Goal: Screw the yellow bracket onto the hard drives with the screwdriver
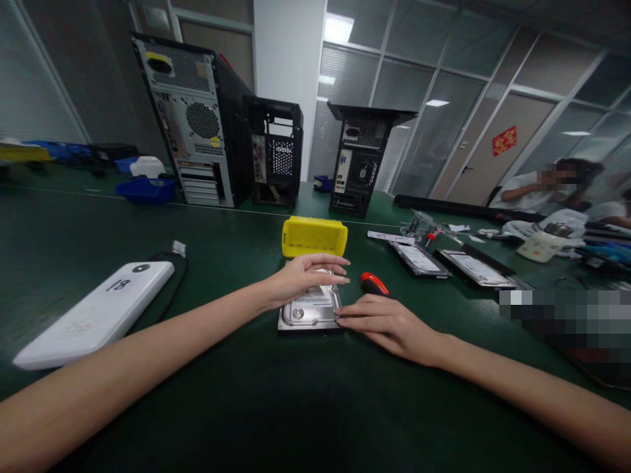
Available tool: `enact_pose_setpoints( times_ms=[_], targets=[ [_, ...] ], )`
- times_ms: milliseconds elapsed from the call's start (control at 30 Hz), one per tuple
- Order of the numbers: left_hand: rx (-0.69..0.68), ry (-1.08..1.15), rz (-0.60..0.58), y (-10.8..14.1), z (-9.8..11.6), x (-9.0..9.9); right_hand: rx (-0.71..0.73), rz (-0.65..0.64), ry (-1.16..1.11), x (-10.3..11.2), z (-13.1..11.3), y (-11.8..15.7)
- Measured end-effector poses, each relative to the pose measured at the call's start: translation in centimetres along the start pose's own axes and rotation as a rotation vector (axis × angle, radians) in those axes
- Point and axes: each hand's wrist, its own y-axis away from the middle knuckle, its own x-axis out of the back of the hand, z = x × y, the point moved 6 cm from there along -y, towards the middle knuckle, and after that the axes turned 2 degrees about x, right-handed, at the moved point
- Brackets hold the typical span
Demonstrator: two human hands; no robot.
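A silver hard drive (314,314) lies flat on the green table in front of me, its label partly covered by my left hand. My left hand (308,277) is open over the drive's far part, fingers stretched to the right. Beside the drive's right edge, my right hand (394,323) rests with fingers extended and their tips touching that edge. Just beyond my right hand is the red-and-black handle of a tool (374,284); the rest of it is hidden. A yellow bin (315,253) stands right behind the drive.
Left lies a white flat device (98,312) marked 18, with a cable. Computer cases (231,131) stand at the back beside a blue bin (145,190). Two more hard drives (419,259) and small loose parts lie to the right. A person (547,187) sits at the far right.
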Motion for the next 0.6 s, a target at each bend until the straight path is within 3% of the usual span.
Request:
enact_pose_setpoints(
  times_ms=[267, 600],
  targets=[
    [0.002, -0.032, -0.004, 0.04, -0.07, 0.03, 0.101, -0.044, 0.269, -0.14, -0.56, 0.21],
    [0.001, -0.081, -0.016, 0.11, 0.03, -0.14, 0.07, 0.016, 0.201, -0.19, -0.27, 0.53]
  ],
)
